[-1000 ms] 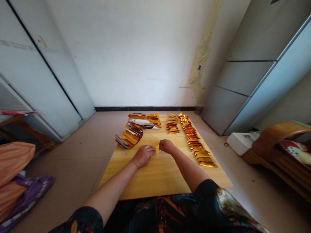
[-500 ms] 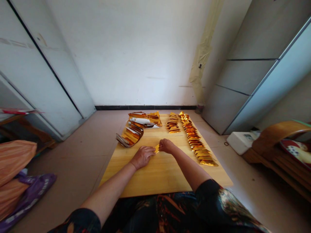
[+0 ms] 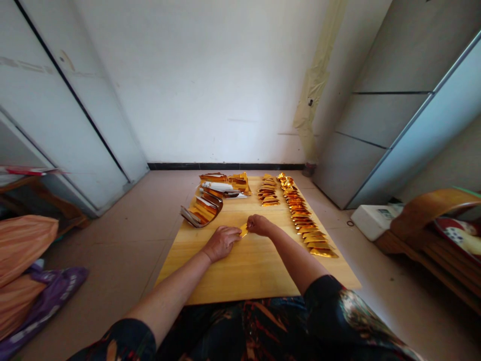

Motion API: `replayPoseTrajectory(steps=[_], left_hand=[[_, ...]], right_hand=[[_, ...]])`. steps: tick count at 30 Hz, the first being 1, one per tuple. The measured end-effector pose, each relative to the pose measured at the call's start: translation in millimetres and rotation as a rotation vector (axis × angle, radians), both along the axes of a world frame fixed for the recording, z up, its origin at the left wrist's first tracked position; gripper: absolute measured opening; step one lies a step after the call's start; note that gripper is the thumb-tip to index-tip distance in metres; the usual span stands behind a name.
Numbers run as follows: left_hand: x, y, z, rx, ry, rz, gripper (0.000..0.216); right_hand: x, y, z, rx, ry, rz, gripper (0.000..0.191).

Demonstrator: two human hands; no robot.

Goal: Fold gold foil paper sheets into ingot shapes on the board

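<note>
Between my two hands, just above the middle of the wooden table, is a small piece of gold foil paper (image 3: 244, 230). My left hand (image 3: 222, 241) is closed on its left end, fingers together and close to the tabletop. The curled fingers of my right hand (image 3: 259, 225) pinch its right end. Much of the piece is hidden by the fingers. Up and to the left lies a curved stack of gold foil sheets (image 3: 203, 209). A long row of folded gold foil pieces (image 3: 305, 223) overlaps along the table's right side, and a shorter row of folded pieces (image 3: 268, 190) lies beside it.
The wooden table (image 3: 210, 281) stands near a white wall. More gold sheets and a white roll (image 3: 217, 187) lie at its back left. Orange and purple bags (image 3: 48, 301) are on the left; a wooden chair (image 3: 424, 235) and white box (image 3: 370, 220) are on the right.
The view has shifted very slightly. Both hands keep their hold on the gold piece in nearly the same place, and the rows and stacks lie as before.
</note>
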State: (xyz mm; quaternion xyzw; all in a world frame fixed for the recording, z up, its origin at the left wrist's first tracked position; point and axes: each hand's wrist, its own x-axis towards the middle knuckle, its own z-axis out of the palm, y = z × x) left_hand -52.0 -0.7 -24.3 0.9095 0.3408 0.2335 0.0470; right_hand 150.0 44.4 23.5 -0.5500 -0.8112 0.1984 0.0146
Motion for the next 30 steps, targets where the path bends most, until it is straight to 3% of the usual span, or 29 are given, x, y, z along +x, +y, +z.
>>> replayPoseTrajectory(steps=[7, 30], left_hand=[[2.2, -2.4, 2.8, -0.018, -0.004, -0.009, 0.035], [1.7, -1.0, -0.5, -0.009, -0.041, 0.015, 0.028]], right_hand=[[-12.7, -5.2, -3.6, 0.034, -0.076, -0.108, 0.047], [-17.5, -15.8, 10.0, 0.027, -0.143, -0.125, 0.053]])
